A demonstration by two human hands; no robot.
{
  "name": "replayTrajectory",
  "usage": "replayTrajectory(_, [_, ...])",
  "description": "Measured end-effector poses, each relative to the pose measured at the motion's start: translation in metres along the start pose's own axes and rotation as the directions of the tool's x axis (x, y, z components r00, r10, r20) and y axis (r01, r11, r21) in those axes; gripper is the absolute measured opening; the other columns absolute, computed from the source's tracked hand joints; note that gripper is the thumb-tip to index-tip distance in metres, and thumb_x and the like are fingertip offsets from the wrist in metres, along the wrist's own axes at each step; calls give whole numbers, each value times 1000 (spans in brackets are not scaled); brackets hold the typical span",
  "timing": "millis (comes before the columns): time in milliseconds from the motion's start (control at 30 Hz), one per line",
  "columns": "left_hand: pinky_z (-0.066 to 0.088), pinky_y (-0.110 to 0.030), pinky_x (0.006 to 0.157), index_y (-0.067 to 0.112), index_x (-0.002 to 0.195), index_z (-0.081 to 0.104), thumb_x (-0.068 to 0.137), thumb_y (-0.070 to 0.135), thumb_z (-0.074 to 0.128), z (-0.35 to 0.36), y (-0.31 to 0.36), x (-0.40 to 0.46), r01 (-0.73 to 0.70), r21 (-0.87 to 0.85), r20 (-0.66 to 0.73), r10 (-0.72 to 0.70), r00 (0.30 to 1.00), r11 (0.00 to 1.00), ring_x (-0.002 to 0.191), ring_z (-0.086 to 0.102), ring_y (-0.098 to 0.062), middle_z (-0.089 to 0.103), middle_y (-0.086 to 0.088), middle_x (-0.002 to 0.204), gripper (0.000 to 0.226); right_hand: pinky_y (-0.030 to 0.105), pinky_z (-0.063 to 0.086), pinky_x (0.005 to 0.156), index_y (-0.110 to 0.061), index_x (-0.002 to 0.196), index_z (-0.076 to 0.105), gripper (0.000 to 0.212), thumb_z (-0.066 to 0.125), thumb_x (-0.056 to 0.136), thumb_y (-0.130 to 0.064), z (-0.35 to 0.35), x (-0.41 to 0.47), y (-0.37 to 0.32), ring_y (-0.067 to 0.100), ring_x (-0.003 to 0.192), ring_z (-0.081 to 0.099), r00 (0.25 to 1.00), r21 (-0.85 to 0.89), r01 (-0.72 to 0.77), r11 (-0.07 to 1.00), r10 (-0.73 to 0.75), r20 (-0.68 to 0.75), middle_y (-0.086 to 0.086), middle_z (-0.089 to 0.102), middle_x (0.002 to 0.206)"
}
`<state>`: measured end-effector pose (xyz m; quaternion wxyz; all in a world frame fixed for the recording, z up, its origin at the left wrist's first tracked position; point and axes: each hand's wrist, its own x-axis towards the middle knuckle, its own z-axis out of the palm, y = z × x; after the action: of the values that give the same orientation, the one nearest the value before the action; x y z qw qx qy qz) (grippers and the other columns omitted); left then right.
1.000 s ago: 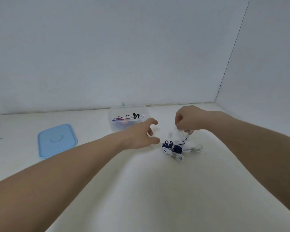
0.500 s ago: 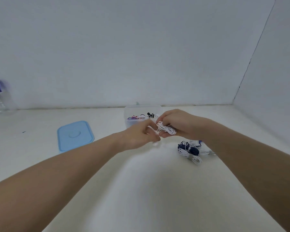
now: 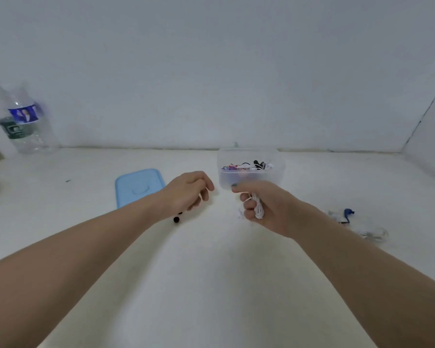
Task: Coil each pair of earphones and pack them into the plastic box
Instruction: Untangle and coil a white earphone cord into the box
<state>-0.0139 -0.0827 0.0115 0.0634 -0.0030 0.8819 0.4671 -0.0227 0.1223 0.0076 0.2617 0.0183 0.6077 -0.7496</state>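
My right hand grips a bundle of white earphones just in front of the clear plastic box. The box stands open at the back of the table and holds several coiled earphones, coloured and black. My left hand is a short way to the left with its fingers curled round a thin end of the white cord. A small dark earbud hangs below it. More earphones, blue and white, lie blurred on the table to the right of my right forearm.
The light blue lid lies flat to the left of the box, behind my left wrist. A clear plastic bottle stands at the far left against the wall. White walls close off the back and the right side.
My hands have drawn apart, the right keeping the white bundle and the left holding one end of the cord. The view has swung left, so the bottle now shows.
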Motion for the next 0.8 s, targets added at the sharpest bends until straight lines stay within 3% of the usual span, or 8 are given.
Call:
replayTrajectory(67, [36, -26, 55, 17, 99, 65, 98, 7, 39, -14, -13, 6, -19, 182, -31, 25, 999, 983, 62, 47, -16, 63, 2, 85, 28, 20, 29, 42, -11, 85, 60, 17, 71, 82, 2, 4, 8, 7, 9, 47, 27, 997, -103, 67, 992, -70, -31, -2, 44, 63])
replayTrajectory(133, [39, -24, 58, 21, 106, 62, 97, 9, 43, -27, -25, 7, -31, 359, 3, 32, 999, 933, 63, 50, -13, 62, 6, 90, 25, 22, 37, 48, -9, 81, 61, 18, 69, 82, 7, 9, 14, 12, 10, 47, 29, 991, -166, 113, 980, -123, -47, -1, 48, 58])
replayTrajectory(267, [44, -21, 67, 30, 112, 60, 95, 19, 58, -39, -43, 8, -109, 572, 96, 66, 993, 813, 72, 55, -5, 61, 13, 98, 20, 25, 55, 66, -9, 81, 62, 17, 67, 84, 7, 14, 24, 15, 10, 44, 37, 988, -146, 130, 981, -140, -63, 3, 42, 58])
replayTrajectory(400, [41, -18, 68, 35, 106, 62, 94, 26, 63, -41, -52, 12, -143, 569, 80, 118, 990, 810, 73, 54, -1, 62, 16, 92, 15, 28, 53, 58, -7, 78, 63, 19, 67, 77, 11, 17, 33, 23, 13, 45, 48, 975, -430, 120, 895, -187, -117, 6, 52, 59])
replayTrajectory(467, [40, -14, 65, 33, 103, 65, 95, 24, 63, -42, -52, 13, -162, 550, 70, 148, 986, 819, 67, 53, -1, 64, 15, 88, 12, 23, 47, 50, -11, 75, 63, 19, 68, 76, 7, 16, 34, 25, 15, 45, 51, 965, -556, 115, 823, -226, -135, 4, 57, 64])
replayTrajectory(600, [38, -11, 59, 29, 102, 67, 94, 21, 61, -44, -50, 14, -175, 530, 51, 175, 983, 830, 60, 51, 2, 62, 15, 87, 13, 17, 40, 44, -14, 82, 62, 14, 68, 78, -2, 15, 30, 19, 17, 48, 52, 958, -696, 109, 710, -261, -116, 0, 58, 69])
replayTrajectory(800, [48, -25, 79, 31, 111, 63, 92, 33, 67, -42, -49, 16, -185, 618, 132, 131, 983, 764, 77, 53, 0, 60, 19, 92, 19, 17, 39, 44, -15, 83, 63, 5, 67, 81, -15, 9, 24, 13, 12, 54, 51, 960, -858, 50, 511, -261, -99, -1, 58, 74])
